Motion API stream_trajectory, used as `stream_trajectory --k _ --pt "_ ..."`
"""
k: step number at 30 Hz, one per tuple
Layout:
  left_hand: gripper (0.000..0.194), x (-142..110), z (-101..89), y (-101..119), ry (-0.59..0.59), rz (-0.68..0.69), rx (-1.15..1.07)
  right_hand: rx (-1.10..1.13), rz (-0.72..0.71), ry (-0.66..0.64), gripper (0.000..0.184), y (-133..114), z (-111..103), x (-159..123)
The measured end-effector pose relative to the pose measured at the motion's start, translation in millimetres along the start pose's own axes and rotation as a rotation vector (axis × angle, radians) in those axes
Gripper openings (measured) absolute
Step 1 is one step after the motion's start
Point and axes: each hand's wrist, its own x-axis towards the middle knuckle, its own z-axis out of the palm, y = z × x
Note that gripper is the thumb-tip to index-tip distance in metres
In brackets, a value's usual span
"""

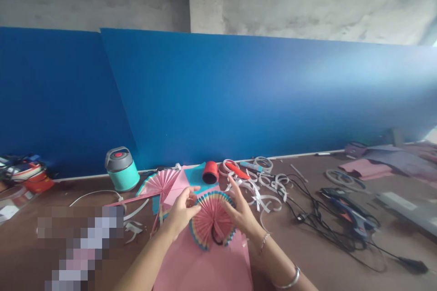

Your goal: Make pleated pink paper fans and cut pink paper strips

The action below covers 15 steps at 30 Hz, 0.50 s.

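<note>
A round pleated paper fan (213, 218), pink with a blue and yellow rim, is spread between my two hands. At its left edge, my left hand (182, 211) has its fingers curled and the thumb against the folds. My right hand (241, 211) grips the right edge, with the thumb on the front and the fingers reaching behind. A small dark loop shows at the fan's lower middle. Below lies a pink paper sheet (205, 266). Another pink pleated fan (162, 183) rests behind my left hand, beside blue paper (196, 177).
A red roll (210, 172) and curled white strips (256, 191) lie behind my hands. A turquoise jar with a grey lid (123, 170) stands left. Black cables (317, 218) and a glue gun (353, 218) lie right. A blue panel (239, 100) edges the table's back.
</note>
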Motion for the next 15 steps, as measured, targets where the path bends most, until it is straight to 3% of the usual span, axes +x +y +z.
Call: stream_trajectory --k 3,6,11,13,15 --pt "0.046 5.6 -1.5 9.4 -0.006 0.096 -0.001 0.176 0.064 0.069 0.070 -11.5 -1.6 1.9" --pt "0.043 6.1 2.1 13.8 -0.089 0.131 0.012 0.135 0.021 0.140 0.071 -16.1 -4.3 3.1" --pt "0.039 2.1 9.2 20.0 -0.114 0.177 0.048 0.165 -0.029 0.087 0.075 -23.2 -4.1 0.3" --pt "0.035 0.3 12.1 23.0 -0.065 0.210 0.060 0.197 -0.036 0.109 0.072 -27.1 -1.8 -0.9" --pt "0.032 -2.8 15.7 25.1 0.115 0.272 0.116 0.219 -0.069 0.169 0.069 -30.0 0.1 -1.2"
